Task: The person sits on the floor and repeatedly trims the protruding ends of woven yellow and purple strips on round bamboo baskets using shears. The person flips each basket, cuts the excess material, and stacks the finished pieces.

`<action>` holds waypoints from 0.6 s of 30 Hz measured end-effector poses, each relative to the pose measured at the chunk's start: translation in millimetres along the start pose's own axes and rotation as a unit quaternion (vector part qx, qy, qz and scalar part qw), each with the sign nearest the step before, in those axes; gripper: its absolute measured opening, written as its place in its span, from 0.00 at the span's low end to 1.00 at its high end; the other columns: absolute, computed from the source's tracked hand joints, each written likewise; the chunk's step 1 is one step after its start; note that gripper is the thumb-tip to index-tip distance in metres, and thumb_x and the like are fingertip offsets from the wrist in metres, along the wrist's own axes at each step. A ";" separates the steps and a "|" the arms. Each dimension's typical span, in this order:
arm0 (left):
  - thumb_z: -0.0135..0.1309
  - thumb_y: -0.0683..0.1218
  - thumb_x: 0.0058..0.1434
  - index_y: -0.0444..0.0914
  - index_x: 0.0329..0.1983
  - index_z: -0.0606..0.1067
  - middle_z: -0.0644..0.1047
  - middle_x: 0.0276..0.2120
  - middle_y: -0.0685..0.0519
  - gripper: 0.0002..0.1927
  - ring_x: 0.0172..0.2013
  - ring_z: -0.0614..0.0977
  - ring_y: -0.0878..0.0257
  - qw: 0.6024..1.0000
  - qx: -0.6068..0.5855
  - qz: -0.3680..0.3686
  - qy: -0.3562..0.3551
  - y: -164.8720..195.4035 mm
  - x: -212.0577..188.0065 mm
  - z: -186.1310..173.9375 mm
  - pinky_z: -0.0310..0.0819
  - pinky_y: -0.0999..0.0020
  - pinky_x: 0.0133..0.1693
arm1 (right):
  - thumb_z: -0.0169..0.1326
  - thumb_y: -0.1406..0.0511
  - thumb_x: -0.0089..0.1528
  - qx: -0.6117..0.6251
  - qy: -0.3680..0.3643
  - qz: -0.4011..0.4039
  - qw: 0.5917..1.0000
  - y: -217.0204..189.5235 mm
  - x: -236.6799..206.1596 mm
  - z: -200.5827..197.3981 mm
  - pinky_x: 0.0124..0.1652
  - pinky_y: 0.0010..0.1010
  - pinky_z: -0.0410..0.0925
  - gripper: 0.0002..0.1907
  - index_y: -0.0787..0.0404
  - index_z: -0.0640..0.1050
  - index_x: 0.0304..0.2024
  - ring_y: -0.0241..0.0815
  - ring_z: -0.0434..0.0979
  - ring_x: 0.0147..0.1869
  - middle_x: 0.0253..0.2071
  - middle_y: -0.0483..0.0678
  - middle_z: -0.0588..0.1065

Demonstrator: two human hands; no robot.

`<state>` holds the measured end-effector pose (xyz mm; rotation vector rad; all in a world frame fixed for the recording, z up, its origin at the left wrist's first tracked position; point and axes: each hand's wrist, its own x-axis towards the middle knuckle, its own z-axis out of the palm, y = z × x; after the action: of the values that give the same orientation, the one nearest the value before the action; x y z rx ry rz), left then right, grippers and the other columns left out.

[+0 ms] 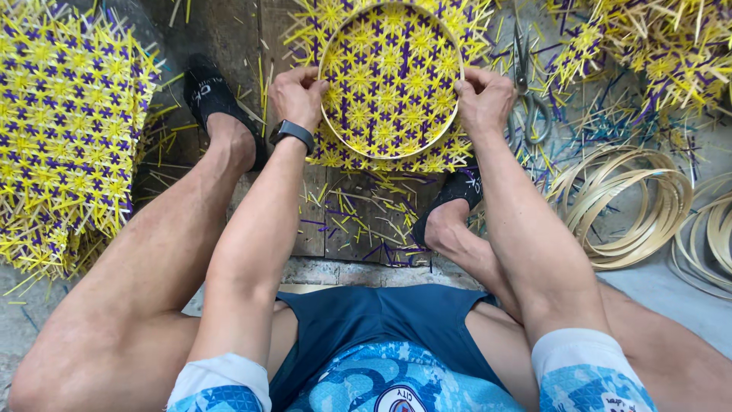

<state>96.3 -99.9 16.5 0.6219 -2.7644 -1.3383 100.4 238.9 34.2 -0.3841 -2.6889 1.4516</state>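
I'm seeing left hand (297, 95) and right hand (482, 98) clamping hoop (333, 40) onto woven mat (390, 84); uneven pressing is risking the hoop slipping off-centre.

A small dark screen, the face of a black smartwatch (292, 131), sits strapped on the left wrist, rectangular and unlit. A round badge (399, 400) in white, dark blue and red shows on the blue patterned shirt at the bottom edge, partly cut off. White markings (200, 90) appear on the black left shoe. No packages or signs are visible.
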 end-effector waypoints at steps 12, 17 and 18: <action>0.71 0.43 0.48 0.39 0.37 0.85 0.86 0.30 0.51 0.12 0.30 0.86 0.66 0.997 -0.023 -0.071 -0.020 6.9 1.8 -6.9 0.80 0.70 0.36 | 0.67 0.68 0.55 -0.041 0.029 0.067 0.996 2.9 -1.1 3.5 0.39 0.27 0.74 0.10 0.55 0.87 0.40 0.35 0.84 0.33 0.32 0.47 0.84; 0.72 0.42 0.45 0.38 0.36 0.85 0.85 0.30 0.51 0.14 0.31 0.87 0.63 0.999 0.001 -0.044 -0.005 10.1 5.0 -2.0 0.81 0.68 0.39 | 0.68 0.66 0.55 -0.045 0.029 0.059 0.997 9.3 1.4 7.4 0.39 0.27 0.73 0.11 0.56 0.87 0.40 0.35 0.84 0.34 0.33 0.48 0.84; 0.72 0.43 0.45 0.38 0.36 0.85 0.85 0.31 0.50 0.14 0.31 0.87 0.63 0.999 0.002 -0.048 -0.009 9.3 6.5 -1.6 0.80 0.68 0.39 | 0.68 0.66 0.55 -0.048 0.028 0.063 0.996 10.5 1.9 7.8 0.38 0.27 0.73 0.11 0.56 0.87 0.40 0.35 0.84 0.34 0.33 0.48 0.84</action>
<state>87.4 -98.2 23.5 0.7575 -2.7846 -1.3622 99.2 238.5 21.1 -0.6015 -2.7426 1.3215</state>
